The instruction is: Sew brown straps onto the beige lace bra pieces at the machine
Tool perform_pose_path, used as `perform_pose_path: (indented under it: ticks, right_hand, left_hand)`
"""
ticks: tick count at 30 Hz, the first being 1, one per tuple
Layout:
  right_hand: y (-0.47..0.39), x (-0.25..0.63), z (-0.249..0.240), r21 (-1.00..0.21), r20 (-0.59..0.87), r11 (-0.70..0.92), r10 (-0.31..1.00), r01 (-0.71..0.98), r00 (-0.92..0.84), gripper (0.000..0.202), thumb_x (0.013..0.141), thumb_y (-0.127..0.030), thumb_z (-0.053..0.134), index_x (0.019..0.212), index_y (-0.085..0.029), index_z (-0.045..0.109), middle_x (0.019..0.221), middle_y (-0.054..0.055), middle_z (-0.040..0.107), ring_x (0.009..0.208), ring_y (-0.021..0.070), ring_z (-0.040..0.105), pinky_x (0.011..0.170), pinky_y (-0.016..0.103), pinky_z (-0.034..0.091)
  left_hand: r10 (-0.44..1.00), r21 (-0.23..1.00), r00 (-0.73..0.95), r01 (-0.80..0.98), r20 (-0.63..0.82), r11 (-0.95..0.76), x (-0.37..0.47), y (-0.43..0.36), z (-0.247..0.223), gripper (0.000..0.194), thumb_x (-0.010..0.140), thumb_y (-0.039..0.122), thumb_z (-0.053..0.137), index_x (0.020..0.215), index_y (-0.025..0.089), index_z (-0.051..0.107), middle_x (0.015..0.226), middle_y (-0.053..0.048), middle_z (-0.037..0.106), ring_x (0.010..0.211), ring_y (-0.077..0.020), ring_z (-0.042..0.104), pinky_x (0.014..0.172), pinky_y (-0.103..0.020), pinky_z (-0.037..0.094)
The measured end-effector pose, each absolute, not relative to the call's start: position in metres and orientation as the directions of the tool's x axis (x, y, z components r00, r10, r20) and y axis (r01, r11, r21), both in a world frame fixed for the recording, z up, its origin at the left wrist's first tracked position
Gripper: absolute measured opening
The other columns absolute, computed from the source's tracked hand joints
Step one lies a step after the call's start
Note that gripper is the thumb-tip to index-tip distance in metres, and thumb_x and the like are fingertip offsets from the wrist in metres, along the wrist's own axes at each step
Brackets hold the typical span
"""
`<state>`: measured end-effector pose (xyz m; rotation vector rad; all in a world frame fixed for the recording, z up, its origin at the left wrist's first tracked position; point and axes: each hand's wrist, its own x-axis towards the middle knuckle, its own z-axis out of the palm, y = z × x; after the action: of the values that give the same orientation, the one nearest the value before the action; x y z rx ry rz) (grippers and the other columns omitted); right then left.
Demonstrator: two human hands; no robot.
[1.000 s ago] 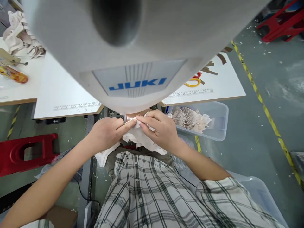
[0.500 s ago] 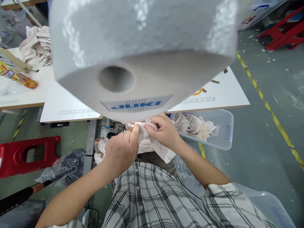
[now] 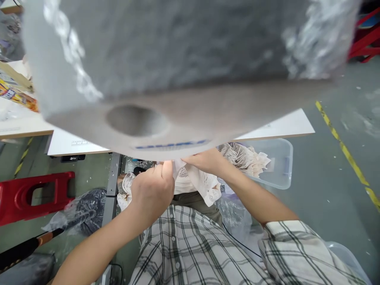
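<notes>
A pale, lace-like piece of fabric (image 3: 204,184) hangs between my hands, below the front of a large grey-white JUKI sewing machine head (image 3: 190,122). My left hand (image 3: 154,184) is closed, thumb and fingers pinching the fabric's left edge. With fingers closed on the same fabric, my right hand (image 3: 204,160) reaches up beneath the machine head, which partly hides its fingertips. The needle area is out of sight behind the machine. More pale cloth (image 3: 126,188) lies left of my left hand.
A clear plastic bin (image 3: 282,166) with a heap of pale fabric pieces (image 3: 246,158) stands at the right, below the white tabletop (image 3: 287,124). Red stools (image 3: 18,200) sit left and far right. A grey metal table leg (image 3: 113,178) runs down at left.
The machine head looms larger and lower in my view. My right hand has moved slightly up, its fingertips now partly behind the machine; both hands keep the fabric.
</notes>
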<state>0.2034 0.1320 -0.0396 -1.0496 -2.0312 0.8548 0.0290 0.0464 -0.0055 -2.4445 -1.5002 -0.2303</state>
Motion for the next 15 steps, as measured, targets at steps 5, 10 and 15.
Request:
perform_pose_path:
  ticks: [5, 10, 15]
  right_hand:
    - [0.1334, 0.2045, -0.0392, -0.849, 0.254, 0.428, 0.845, 0.311, -0.470, 0.035, 0.078, -0.015, 0.054, 0.107, -0.021, 0.073, 0.132, 0.008, 0.061, 0.119, 0.0249, 0.060, 0.087, 0.035, 0.057]
    - [0.1344, 0.2031, -0.0391, -0.863, 0.256, 0.420, 0.843, 0.281, -0.474, 0.034, 0.080, -0.014, 0.052, 0.106, -0.020, 0.073, 0.132, 0.008, 0.061, 0.119, 0.0232, 0.061, 0.081, 0.031, 0.058]
    - [0.1341, 0.2057, -0.0422, -0.848, 0.267, 0.433, 0.847, 0.305, -0.459, 0.030, 0.082, -0.018, 0.052, 0.104, -0.020, 0.072, 0.132, 0.009, 0.061, 0.118, 0.0231, 0.061, 0.095, 0.038, 0.054]
  left_hand:
    - [0.846, -0.124, 0.449, 0.893, 0.286, -0.432, 0.0291, 0.0462, -0.0063, 0.018, 0.089, 0.013, 0.047, 0.103, 0.014, 0.059, 0.051, 0.003, 0.050, 0.042, -0.0132, 0.047, 0.042, -0.029, 0.020]
    - [0.841, -0.134, 0.451, 0.892, 0.298, -0.432, 0.0283, 0.0457, -0.0071, 0.019, 0.088, 0.013, 0.048, 0.105, 0.014, 0.058, 0.051, 0.003, 0.051, 0.043, -0.0134, 0.047, 0.042, -0.029, 0.020]
    - [0.840, -0.139, 0.456, 0.890, 0.293, -0.435, 0.0286, 0.0468, -0.0084, 0.026, 0.087, 0.012, 0.049, 0.111, 0.016, 0.056, 0.052, 0.003, 0.053, 0.043, -0.0142, 0.047, 0.043, -0.029, 0.021]
